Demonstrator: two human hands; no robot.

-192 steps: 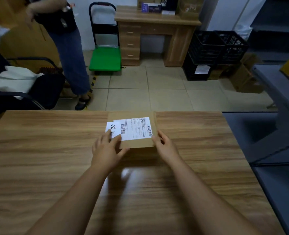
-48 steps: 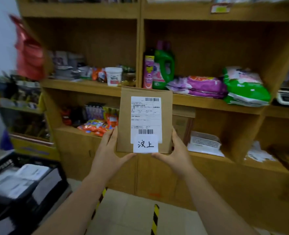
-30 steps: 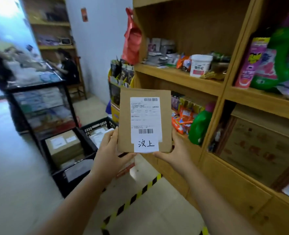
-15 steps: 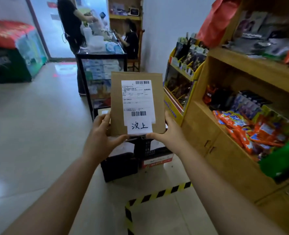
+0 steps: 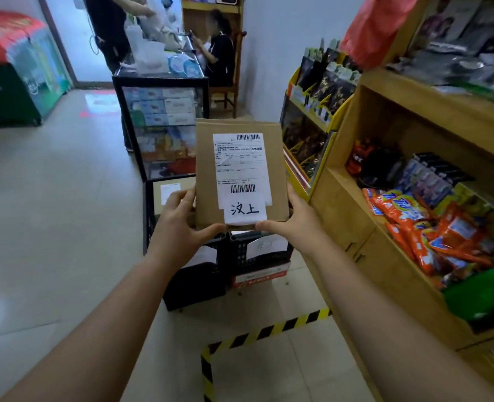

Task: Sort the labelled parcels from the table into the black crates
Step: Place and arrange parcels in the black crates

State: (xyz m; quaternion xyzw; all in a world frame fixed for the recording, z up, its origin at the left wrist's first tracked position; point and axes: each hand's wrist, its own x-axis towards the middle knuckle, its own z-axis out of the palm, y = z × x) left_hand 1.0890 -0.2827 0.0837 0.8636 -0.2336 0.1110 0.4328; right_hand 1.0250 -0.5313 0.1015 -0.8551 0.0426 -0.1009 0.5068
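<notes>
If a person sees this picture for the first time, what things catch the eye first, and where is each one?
First, the brown parcel in the middle, held upright by the left hand and the right hand, its white label facing the camera. Just below it on the floor stand black crates with parcels inside. At the right, wooden shelves hold bright orange packets, and yellow-black tape crosses the floor in front.

One parcel (image 5: 241,175), two crates (image 5: 193,282)

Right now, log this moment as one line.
brown cardboard parcel: upright, label facing camera | left hand: grips | right hand: grips | black plastic crates: below
</notes>
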